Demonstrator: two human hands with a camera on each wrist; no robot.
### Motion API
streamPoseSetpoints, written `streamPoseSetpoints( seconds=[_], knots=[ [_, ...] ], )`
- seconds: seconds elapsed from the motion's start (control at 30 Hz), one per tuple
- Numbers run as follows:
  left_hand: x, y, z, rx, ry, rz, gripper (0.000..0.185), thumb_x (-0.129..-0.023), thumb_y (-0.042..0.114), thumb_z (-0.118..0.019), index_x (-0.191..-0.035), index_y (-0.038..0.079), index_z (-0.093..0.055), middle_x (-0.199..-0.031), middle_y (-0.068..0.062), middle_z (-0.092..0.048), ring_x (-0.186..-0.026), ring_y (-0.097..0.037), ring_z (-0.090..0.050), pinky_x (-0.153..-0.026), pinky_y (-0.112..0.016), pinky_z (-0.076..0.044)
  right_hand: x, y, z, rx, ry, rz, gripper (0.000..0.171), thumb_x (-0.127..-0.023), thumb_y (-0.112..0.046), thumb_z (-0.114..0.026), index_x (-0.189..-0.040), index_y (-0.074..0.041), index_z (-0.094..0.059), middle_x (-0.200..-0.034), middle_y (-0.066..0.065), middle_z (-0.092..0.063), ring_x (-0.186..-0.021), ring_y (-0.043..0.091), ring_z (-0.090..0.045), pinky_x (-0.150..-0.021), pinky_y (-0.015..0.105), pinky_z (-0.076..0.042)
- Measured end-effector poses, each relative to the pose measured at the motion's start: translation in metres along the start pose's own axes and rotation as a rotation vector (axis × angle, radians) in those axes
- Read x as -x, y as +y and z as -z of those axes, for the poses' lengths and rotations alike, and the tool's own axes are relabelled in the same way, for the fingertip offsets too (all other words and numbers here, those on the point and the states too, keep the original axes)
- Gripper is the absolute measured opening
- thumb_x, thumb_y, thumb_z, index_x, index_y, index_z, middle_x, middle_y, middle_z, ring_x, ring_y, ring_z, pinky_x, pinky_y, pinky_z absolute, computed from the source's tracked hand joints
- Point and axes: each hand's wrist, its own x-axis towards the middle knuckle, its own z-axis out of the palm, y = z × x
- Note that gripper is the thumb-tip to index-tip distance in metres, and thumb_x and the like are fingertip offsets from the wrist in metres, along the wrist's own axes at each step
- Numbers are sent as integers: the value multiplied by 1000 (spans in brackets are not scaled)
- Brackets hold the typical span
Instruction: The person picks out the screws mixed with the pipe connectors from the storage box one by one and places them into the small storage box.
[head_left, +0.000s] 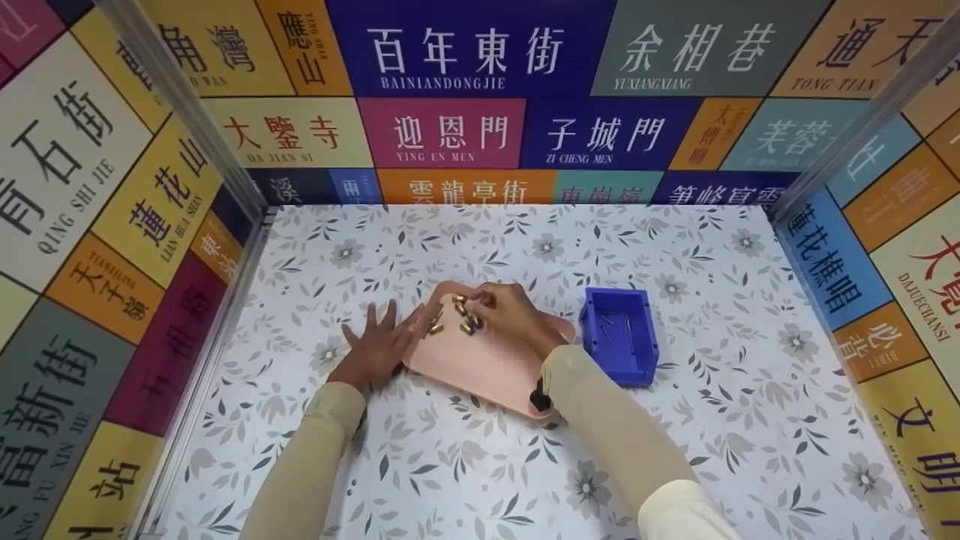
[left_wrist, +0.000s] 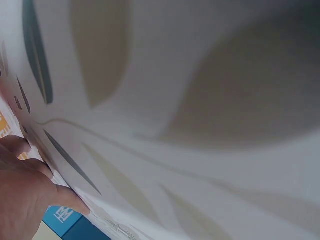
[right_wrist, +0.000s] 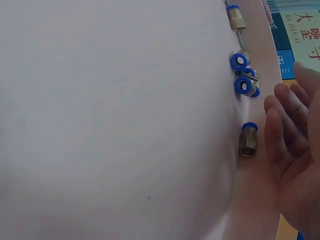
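On the pink tray [head_left: 472, 375] lie several brass-coloured push-in fittings [head_left: 466, 328] with blue rings. Another small group of fittings [head_left: 433, 324] is at the tray's left side. My right hand [head_left: 517, 311] is over the tray, its fingertips close beside the fittings. The right wrist view shows these fingers loosely bent, with nothing visible between them; a single fitting [right_wrist: 248, 140] lies near the fingertips, and a threaded metal piece [right_wrist: 241, 41] adjoins another. My left hand [head_left: 379, 345] spreads its fingers at the tray's left edge, thumb [left_wrist: 72, 200] against the patterned surface.
A blue plastic bin [head_left: 651, 330] stands just right of the tray, with several thin metal screws [head_left: 628, 334] inside. The floral-patterned tabletop [head_left: 450, 472] is bounded at the back and both sides by panels with printed street names [head_left: 457, 135].
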Motion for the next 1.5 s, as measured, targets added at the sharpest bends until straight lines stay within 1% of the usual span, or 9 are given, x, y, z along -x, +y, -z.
streamPoseSetpoints(
  seconds=[0.2, 0.43, 0.6, 0.67, 0.8, 0.97, 1.1, 1.33, 1.5],
  knots=[
    [0, 1, 2, -16, -4, -8, 60, -102, 72, -9, -159, 55, -7, -173, -6, 3, -156, -44, 17, -105, -84, 18, -1, 0, -5, 40, -25, -21, 19, -98, -19, -71, -108, -5, -77, -80, 1, -75, -65, 7, -64, -57, 23, -50],
    [-2, 1, 0, -16, -7, 10, 61, -100, 74, -8, -159, 55, -7, -173, -5, 3, -156, -42, 19, -106, -83, 19, 5, 0, -12, -68, -62, -117, 19, -99, -23, -70, -109, -7, -73, -80, 6, -75, -49, 15, -62, -43, 28, -51],
    [0, 1, 0, -5, -17, 13, 60, -101, 74, -8, -158, 57, -7, -173, -4, 4, -156, -42, 20, -107, -82, 20, 11, 4, -16, -82, -65, -173, 21, -98, -26, -72, -110, -9, -72, -77, 6, -72, -46, 12, -59, -42, 28, -49],
    [0, 1, 0, -2, -13, 11, 59, -101, 74, -9, -157, 57, -8, -173, -4, 4, -156, -42, 19, -107, -82, 20, 12, 6, -18, -77, -51, -171, 20, -97, -27, -73, -109, -11, -72, -75, 5, -71, -47, 12, -57, -42, 27, -48],
    [0, 1, 0, -3, -8, 4, 58, -101, 73, -8, -157, 58, -7, -173, -5, 4, -156, -42, 19, -106, -82, 20, 12, 10, -19, -39, -23, -128, 19, -96, -27, -74, -107, -12, -73, -72, 1, -69, -47, 10, -57, -43, 27, -48],
    [-1, 0, 0, 5, -7, -6, 59, -101, 73, -8, -158, 57, -7, -173, -5, 4, -156, -42, 19, -106, -83, 19, 11, 15, -22, 25, -15, -89, 19, -95, -28, -75, -106, -12, -74, -69, -4, -66, -49, 7, -58, -47, 25, -49],
    [1, -1, -1, 10, -2, -16, 59, -102, 72, -8, -159, 56, -8, -173, -5, 3, -156, -43, 18, -105, -83, 19, 12, 17, -23, 50, -4, -69, 17, -95, -28, -76, -105, -14, -75, -67, -6, -65, -51, 6, -58, -51, 24, -48],
    [0, 0, -2, -18, -4, 5, 59, -100, 75, -7, -157, 59, -5, -173, -5, 4, -156, -42, 18, -107, -82, 19, 10, 18, -27, 72, 18, -83, 13, -93, -31, -77, -97, -18, -76, -67, -8, -64, -54, 5, -55, -51, 23, -46],
    [-2, 0, -2, -19, -5, 16, 59, -100, 76, -6, -156, 59, -4, -173, -4, 4, -156, -41, 19, -107, -81, 20, 8, 20, -30, 91, 25, -87, 13, -93, -35, -76, -94, -22, -77, -74, -10, -66, -62, 6, -57, -58, 23, -47]
  ],
)
